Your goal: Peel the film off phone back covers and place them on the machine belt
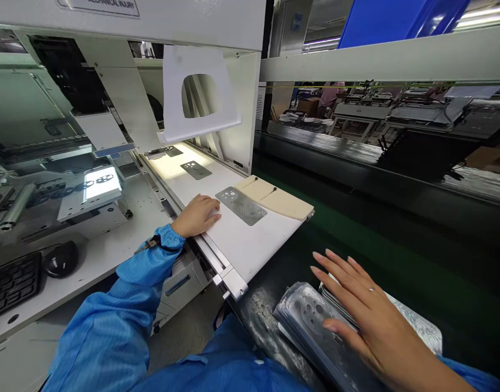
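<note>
My left hand [199, 215] rests on the white conveyor belt [244, 261], its fingers loosely bent and holding nothing. Just beyond the fingertips lies a grey phone back panel [244, 207] with camera holes at its far end. Two more panels follow farther up the belt: a middle one [196, 170] and a far one [173, 151] by the machine opening. At the lower right, my right hand [360, 305] spreads its fingers over a stack of phone back panels [311, 318] in clear film. The palm hides part of the pile, so contact is unclear.
A cream guide plate [278, 198] borders the belt's right side. Over the belt hangs a white cover [172, 92] with a cut-out. To the left are a keyboard [13, 286], a mouse [61, 258] and a lit screen [102, 184]. A dark green conveyor [397, 234] runs along the right.
</note>
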`<state>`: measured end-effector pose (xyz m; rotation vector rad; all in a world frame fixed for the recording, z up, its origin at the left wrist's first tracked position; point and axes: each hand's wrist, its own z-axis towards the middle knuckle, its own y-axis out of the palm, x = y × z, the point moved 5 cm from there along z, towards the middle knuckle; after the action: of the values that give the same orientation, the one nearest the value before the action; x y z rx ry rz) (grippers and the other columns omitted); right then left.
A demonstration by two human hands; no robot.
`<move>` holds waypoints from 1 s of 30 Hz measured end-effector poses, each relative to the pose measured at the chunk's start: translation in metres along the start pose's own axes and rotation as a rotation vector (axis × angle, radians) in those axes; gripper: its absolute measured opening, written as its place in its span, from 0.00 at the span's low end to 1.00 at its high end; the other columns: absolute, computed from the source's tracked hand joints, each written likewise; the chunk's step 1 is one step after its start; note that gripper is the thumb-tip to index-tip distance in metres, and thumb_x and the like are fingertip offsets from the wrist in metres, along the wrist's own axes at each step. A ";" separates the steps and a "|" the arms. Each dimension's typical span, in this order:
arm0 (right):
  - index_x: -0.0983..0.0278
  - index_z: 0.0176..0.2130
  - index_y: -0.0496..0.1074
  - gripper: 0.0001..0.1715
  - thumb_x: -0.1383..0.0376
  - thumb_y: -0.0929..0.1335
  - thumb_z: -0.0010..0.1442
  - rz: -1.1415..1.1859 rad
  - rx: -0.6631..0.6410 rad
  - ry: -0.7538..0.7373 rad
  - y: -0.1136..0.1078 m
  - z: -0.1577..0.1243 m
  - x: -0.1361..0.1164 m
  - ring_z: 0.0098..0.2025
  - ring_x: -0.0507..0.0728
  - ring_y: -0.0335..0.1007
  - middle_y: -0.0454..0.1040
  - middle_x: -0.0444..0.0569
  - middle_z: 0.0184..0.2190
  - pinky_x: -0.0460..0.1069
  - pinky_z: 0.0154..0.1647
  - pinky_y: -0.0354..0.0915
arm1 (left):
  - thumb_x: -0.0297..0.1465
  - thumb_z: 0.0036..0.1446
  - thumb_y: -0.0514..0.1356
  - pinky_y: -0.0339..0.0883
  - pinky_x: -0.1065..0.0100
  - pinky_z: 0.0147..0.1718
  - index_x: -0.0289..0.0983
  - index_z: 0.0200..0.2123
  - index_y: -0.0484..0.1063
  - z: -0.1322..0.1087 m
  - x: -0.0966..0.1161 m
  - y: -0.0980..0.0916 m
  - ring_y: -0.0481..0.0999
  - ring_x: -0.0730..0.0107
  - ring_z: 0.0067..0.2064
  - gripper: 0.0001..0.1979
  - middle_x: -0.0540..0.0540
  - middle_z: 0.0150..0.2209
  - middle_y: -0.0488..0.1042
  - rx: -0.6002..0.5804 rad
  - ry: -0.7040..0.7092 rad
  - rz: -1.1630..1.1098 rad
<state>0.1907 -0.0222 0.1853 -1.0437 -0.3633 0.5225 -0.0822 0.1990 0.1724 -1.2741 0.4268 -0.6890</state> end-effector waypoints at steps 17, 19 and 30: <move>0.56 0.58 0.63 0.23 0.53 0.59 0.67 -0.018 -0.033 0.194 0.004 -0.051 0.018 0.54 0.59 0.67 0.68 0.45 0.55 0.54 0.47 0.74 | 0.32 0.63 0.55 0.68 0.54 0.49 0.35 0.41 0.70 -0.059 0.084 -0.037 0.74 0.58 0.46 0.09 0.39 0.44 0.78 0.233 0.278 -0.173; 0.54 0.55 0.66 0.21 0.52 0.60 0.67 0.011 -0.081 0.224 0.012 -0.068 0.018 0.49 0.57 0.71 0.72 0.43 0.50 0.50 0.43 0.75 | 0.29 0.61 0.56 0.70 0.59 0.45 0.35 0.41 0.70 -0.078 0.110 -0.042 0.76 0.61 0.44 0.07 0.39 0.41 0.79 0.269 0.407 -0.302; 0.60 0.65 0.54 0.38 0.46 0.62 0.62 -0.106 -0.154 0.281 0.046 -0.120 -0.006 0.56 0.68 0.64 0.55 0.55 0.63 0.57 0.39 0.76 | 0.39 0.63 0.48 0.70 0.62 0.45 0.38 0.31 0.70 -0.095 0.210 0.074 0.78 0.62 0.42 0.16 0.37 0.37 0.80 -0.062 0.569 -1.070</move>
<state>0.2372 -0.0938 0.0884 -1.2224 -0.2103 0.2507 0.0265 -0.0021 0.0938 -1.3073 0.1849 -1.9788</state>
